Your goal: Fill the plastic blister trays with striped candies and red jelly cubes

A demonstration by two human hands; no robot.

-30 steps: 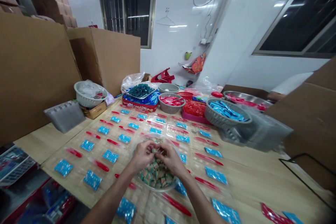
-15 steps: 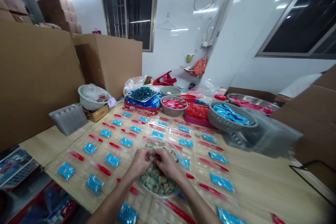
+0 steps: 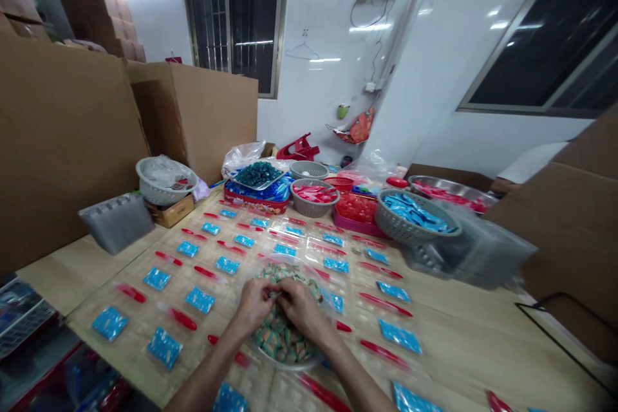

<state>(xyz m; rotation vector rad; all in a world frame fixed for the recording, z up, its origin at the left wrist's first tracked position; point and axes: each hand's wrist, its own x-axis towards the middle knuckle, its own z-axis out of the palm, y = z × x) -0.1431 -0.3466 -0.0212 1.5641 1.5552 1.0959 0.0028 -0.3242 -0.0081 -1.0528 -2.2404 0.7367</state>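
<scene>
Both my hands meet over a clear round bowl (image 3: pixel 284 360) filled with small green and tan wrapped pieces (image 3: pixel 282 335). My left hand (image 3: pixel 253 306) and my right hand (image 3: pixel 298 309) have their fingers curled and pinched together on one of these small pieces between them. The bowl rests on clear plastic trays (image 3: pixel 309 248) spread over the wooden table, each pocket with a blue packet (image 3: pixel 200 299) or a red stick (image 3: pixel 182 318).
At the back stand a grey basket of blue packets (image 3: pixel 418 212), a grey basket of red items (image 3: pixel 313 196), a tray of dark teal pieces (image 3: pixel 258 175) and a white basket (image 3: pixel 164 180). Large cardboard boxes (image 3: pixel 62 141) rise on the left and right. A grey tray stack (image 3: pixel 118 222) leans at left.
My hands stay pinched together over the bowl, shifting slightly. The view has swayed a little; nothing on the table has moved.
</scene>
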